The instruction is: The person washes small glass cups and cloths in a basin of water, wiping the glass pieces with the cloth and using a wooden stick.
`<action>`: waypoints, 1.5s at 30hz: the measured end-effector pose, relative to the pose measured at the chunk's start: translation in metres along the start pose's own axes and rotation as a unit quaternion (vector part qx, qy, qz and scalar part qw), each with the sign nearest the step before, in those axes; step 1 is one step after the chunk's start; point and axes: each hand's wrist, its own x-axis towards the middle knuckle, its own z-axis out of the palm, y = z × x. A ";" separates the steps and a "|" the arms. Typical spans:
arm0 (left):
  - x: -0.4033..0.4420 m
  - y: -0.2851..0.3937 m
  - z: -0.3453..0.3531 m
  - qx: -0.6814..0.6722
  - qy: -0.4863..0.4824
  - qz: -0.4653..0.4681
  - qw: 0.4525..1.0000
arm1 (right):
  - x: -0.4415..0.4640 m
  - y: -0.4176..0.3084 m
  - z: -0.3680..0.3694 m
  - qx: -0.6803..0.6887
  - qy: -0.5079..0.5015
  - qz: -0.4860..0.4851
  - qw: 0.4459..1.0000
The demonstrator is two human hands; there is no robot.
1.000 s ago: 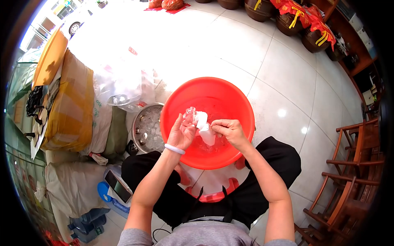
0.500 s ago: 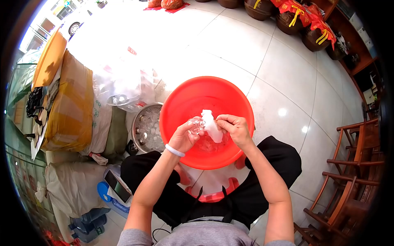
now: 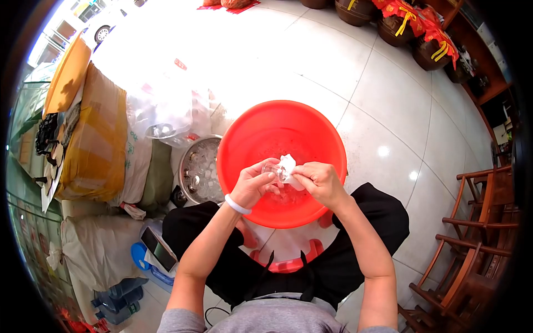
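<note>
Over the red plastic basin (image 3: 266, 119), my left hand (image 3: 248, 187) is closed around a small clear cup (image 3: 271, 168). A white cloth (image 3: 288, 164) is bunched at the cup's mouth, and my right hand (image 3: 321, 182) pinches it from the right. Whether the cloth reaches inside the cup is hard to make out. Some clear pieces and water appear in the bottom of the basin below my hands. Just left of the basin stands a round metal bowl (image 3: 185, 185) with several small clear cups (image 3: 206, 166) in it.
Clear plastic bags (image 3: 172, 114) and a taped carton (image 3: 97, 139) stand at the left. A phone (image 3: 159, 250) lies near my left knee. Wooden chairs (image 3: 472, 250) are on the right. Dark jars with red covers (image 3: 397, 28) line the far right.
The cup in my left hand has turned so its mouth faces right. My right hand has moved the cloth up against it, and its fingers have come closer to the cup.
</note>
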 end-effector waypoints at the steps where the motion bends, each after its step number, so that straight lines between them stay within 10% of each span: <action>1: 0.000 0.000 0.001 0.031 -0.004 0.010 0.999 | 0.000 -0.002 -0.001 -0.031 -0.013 -0.010 0.999; 8: -0.002 -0.004 0.007 0.117 0.012 0.045 0.992 | -0.005 0.006 0.012 -0.018 0.033 -0.040 0.998; 23: 0.007 -0.006 -0.012 -0.149 0.076 -0.021 0.986 | -0.009 -0.001 0.003 -0.032 -0.014 -0.016 0.999; 29: 0.005 -0.005 -0.006 -0.101 0.058 -0.022 0.993 | -0.006 -0.005 0.009 -0.021 0.105 -0.003 0.994; 45: -0.006 0.001 -0.004 0.039 0.017 -0.011 0.999 | -0.006 0.003 -0.002 -0.087 0.035 -0.090 0.992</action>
